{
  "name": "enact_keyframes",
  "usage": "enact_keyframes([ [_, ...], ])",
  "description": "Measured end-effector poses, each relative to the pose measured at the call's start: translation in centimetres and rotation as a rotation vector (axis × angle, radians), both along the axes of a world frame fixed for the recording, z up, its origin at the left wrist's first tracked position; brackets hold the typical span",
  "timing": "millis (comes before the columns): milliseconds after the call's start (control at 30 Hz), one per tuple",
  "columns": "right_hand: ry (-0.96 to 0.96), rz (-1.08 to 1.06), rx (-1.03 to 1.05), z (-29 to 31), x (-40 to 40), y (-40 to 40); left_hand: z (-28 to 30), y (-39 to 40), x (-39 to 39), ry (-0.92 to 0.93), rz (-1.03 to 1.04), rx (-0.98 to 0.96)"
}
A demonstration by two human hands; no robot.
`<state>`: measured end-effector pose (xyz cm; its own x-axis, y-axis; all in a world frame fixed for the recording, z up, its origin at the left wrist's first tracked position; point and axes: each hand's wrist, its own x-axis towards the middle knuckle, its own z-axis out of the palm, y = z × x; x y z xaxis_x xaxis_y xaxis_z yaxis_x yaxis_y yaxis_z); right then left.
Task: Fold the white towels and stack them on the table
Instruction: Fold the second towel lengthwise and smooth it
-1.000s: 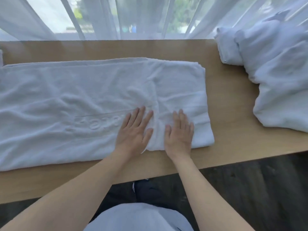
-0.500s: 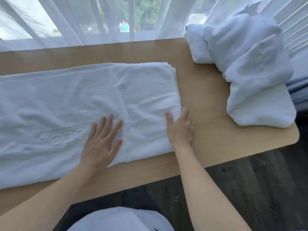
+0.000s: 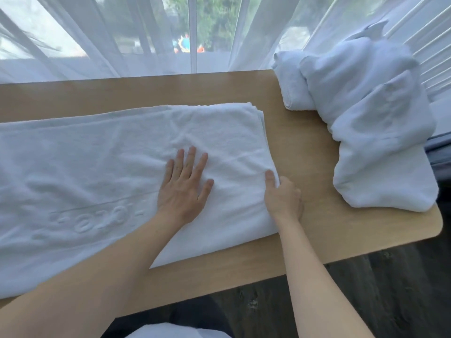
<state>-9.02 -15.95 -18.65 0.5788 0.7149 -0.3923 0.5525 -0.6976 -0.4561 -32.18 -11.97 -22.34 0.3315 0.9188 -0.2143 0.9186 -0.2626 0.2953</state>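
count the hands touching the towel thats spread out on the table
2. The left hand lies flat, fingers spread, on top of the spread towel. The right hand grips the towel's right edge, thumb on top and fingers curled beside it.

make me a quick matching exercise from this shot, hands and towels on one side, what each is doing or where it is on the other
Things:
1. left hand
2. right hand
3. spread towel
4. towel pile

States:
A. heaped at the table's far right corner
B. pinches the towel's right edge
C. lies long across the table
D. pressed flat, fingers straight

Pairs: 1-D, 2-B, 3-C, 4-A
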Motion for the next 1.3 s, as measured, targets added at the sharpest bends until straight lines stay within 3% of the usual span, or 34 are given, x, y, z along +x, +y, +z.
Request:
enact_keyframes([
  [267,0.160,0.006,0.092,0.1,-0.2,10.9,-0.6,0.1,0.4,0.052,-0.095,0.105],
  [400,0.099,0.067,-0.006,-0.7,-0.6,12.9,-0.7,0.0,-0.1,-0.014,-0.187,0.157],
  [567,-0.134,0.036,0.154,-1.9,0.3,12.8,-0.9,-0.1,-0.3,-0.066,-0.192,0.172],
  [700,-0.132,0.085,0.269,-2.2,0.1,13.4,-1.0,-0.1,-0.2,-0.034,-0.193,0.152],
  [967,-0.176,0.129,0.087,-1.9,0.3,13.8,-1.1,-0.5,-0.5,-0.037,-0.265,0.143],
  [1167,-0.243,-0.076,0.021,-0.8,-2.6,14.2,-1.4,-3.3,-1.8,-0.083,-0.391,0.108],
  [1300,-0.359,-0.051,0.260,0.3,-4.4,12.0,-1.1,-3.7,-3.5,-0.161,-0.510,0.080],
])
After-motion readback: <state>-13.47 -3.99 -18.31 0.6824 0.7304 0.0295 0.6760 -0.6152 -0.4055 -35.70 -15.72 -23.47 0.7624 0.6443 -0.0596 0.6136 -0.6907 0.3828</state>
